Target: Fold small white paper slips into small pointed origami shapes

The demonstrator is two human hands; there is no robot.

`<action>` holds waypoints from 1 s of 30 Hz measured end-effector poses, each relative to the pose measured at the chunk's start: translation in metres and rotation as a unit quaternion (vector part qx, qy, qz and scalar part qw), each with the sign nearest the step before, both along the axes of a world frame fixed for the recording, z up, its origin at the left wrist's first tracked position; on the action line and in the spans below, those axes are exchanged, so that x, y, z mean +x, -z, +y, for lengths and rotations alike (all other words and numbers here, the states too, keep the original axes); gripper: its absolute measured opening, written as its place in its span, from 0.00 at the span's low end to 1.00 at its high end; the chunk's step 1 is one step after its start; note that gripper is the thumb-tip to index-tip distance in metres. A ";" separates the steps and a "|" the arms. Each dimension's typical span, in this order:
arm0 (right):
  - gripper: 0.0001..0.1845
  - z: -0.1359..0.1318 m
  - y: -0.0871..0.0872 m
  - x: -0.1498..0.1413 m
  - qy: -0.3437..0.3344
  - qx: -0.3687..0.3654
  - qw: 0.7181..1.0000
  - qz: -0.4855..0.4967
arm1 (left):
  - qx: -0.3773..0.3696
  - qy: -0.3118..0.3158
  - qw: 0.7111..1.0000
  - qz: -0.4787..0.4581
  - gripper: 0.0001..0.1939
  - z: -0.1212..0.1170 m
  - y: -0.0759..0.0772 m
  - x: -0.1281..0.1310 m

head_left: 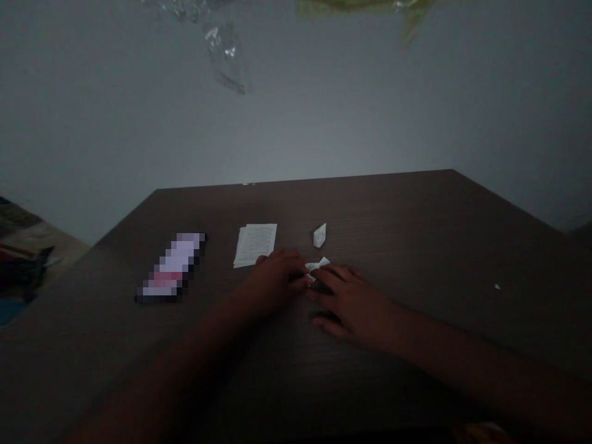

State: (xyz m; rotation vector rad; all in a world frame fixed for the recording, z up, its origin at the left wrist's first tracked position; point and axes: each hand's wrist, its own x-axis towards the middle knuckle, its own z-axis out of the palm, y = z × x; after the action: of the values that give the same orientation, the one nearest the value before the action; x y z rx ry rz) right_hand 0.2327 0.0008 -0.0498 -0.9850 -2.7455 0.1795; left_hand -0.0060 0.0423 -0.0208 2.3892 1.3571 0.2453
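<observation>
The right hand (354, 305) lies palm down at the near right of the worked paper (322, 263), fingers spread and gripping nothing; its fingertips rest at the paper's edge, apparently to keep the small piece flat against the tabletop (393, 209). The left hand (280, 277) sits just left of the worked paper, fingers half curled, tips at its left edge. Whether thumb and finger pinch it cannot be told in this dim light; the placement suggests opposing support.

A white scrap (497, 286) lies well to the right of the worked paper. The phone (173, 268) lies face up well to its left, presumably there to leave working space while its lit screen stays visible.

The worked paper itself lies between both hands, partly covered. The printed sheets (256, 245) are stacked to its far left, probably within easy reach of the left hand. The folded piece (319, 235) stands apart, just beyond the worked paper, seemingly set clear of the fingers. Clear plastic (226, 55) hangs on the wall (324, 123), farther beyond.
</observation>
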 end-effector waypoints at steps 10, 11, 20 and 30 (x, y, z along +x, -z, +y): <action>0.21 0.018 0.000 0.008 -0.024 -0.041 0.996 0.069 | 0.013 -0.005 1.000 -0.017 0.05 0.002 0.003 -0.003; 0.19 0.020 0.002 0.008 -0.017 -0.045 0.995 0.084 | 0.014 0.000 1.000 -0.014 0.05 0.002 0.002 -0.004; 0.13 0.037 0.014 0.001 0.020 -0.061 0.983 0.174 | 0.038 0.025 0.998 0.051 0.07 -0.018 -0.009 0.005; 0.05 0.040 0.013 -0.003 0.045 -0.083 0.981 0.168 | 0.019 0.013 0.998 0.060 0.06 -0.021 -0.006 0.010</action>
State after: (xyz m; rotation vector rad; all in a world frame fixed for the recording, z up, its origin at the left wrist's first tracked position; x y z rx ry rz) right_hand 0.2293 0.0409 -0.0630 -1.0130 -2.4026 0.5182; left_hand 0.0036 0.0213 -0.0143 2.4865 1.3844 0.1247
